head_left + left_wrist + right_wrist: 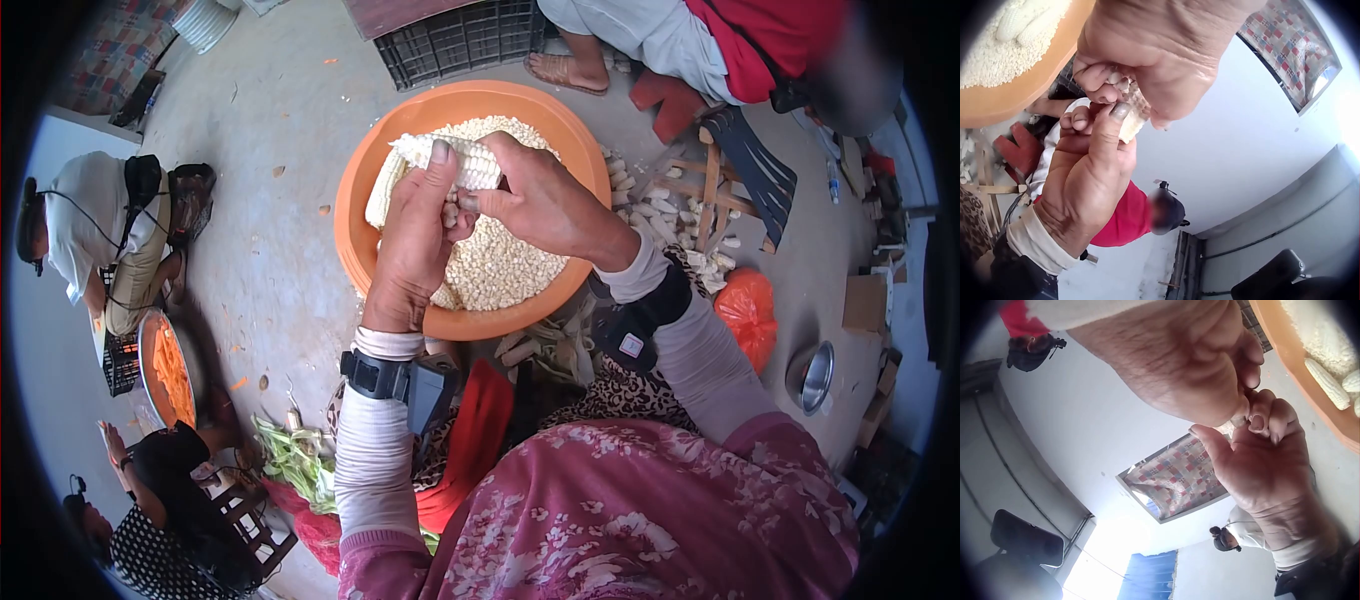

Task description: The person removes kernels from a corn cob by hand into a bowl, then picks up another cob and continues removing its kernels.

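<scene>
Both hands grip a white corn cob (478,165) above an orange basin (352,215) of loose kernels (510,255). The left hand (412,225) holds the cob's left part, thumb lying along it, with a few kernels by its curled fingers. The right hand (560,205) pinches the cob's right end, thumb below it. In the left wrist view a partly bare stretch of the cob (1134,103) shows between the left hand (1147,50) and the right hand (1088,175). In the right wrist view the hands mostly hide the cob.
Whole cobs (1327,384) lie in the basin. Stripped cobs (655,215) and a wooden frame (710,195) are on the floor at right, near a red bag (747,315) and a metal bowl (817,378). A black crate (460,45) stands beyond. Other people sit around.
</scene>
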A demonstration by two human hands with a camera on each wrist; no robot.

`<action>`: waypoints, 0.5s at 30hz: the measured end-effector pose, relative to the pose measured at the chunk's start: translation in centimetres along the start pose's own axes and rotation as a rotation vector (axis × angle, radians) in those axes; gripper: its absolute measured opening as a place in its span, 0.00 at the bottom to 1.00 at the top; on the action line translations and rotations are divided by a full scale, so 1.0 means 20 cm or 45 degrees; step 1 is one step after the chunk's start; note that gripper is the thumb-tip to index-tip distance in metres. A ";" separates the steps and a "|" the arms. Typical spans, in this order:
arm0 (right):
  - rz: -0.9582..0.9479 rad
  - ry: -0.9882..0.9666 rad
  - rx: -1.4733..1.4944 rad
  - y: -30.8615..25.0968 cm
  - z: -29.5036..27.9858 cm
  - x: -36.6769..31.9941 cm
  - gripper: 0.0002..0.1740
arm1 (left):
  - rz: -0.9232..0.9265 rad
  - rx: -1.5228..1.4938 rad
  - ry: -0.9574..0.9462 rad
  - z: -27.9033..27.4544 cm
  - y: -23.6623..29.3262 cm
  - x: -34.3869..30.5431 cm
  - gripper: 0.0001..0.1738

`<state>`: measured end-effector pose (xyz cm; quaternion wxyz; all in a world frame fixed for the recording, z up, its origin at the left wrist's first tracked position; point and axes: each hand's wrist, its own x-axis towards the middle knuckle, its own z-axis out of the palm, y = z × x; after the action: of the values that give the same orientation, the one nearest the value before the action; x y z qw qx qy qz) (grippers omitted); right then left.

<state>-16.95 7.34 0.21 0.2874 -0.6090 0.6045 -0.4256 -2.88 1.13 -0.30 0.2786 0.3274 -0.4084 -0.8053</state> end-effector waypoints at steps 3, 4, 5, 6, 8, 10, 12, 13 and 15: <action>-0.043 0.014 -0.041 0.02 0.02 0.00 0.16 | -0.012 -0.013 0.070 0.00 -0.02 0.01 0.18; -0.042 0.014 -0.041 0.03 0.02 0.00 0.16 | 0.004 0.068 0.096 0.00 -0.03 0.01 0.18; 0.043 -0.051 -0.081 0.04 0.02 0.00 0.19 | 0.004 0.068 0.097 0.00 -0.03 0.02 0.18; 0.127 -0.116 -0.121 0.04 0.02 0.00 0.23 | -0.027 0.094 0.067 -0.01 -0.02 0.02 0.18; 0.116 -0.122 -0.118 0.04 0.02 0.00 0.23 | -0.059 0.121 0.038 -0.02 -0.01 0.02 0.18; 0.103 -0.127 -0.116 0.05 0.02 0.00 0.23 | -0.055 0.113 -0.044 -0.04 -0.01 0.02 0.17; 0.075 -0.130 -0.117 0.06 0.01 0.01 0.24 | -0.041 0.119 -0.067 -0.04 -0.01 0.01 0.17; 0.074 -0.130 -0.117 0.05 0.01 0.01 0.24 | -0.027 0.125 -0.091 -0.04 -0.01 0.01 0.17; 0.140 -0.197 -0.122 0.03 -0.01 0.02 0.24 | -0.023 0.132 -0.106 -0.04 -0.01 0.01 0.18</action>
<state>-17.39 7.03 -0.08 0.3267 -0.6189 0.6328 -0.3314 -2.42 0.59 -0.88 0.2367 0.3113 -0.4578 -0.7984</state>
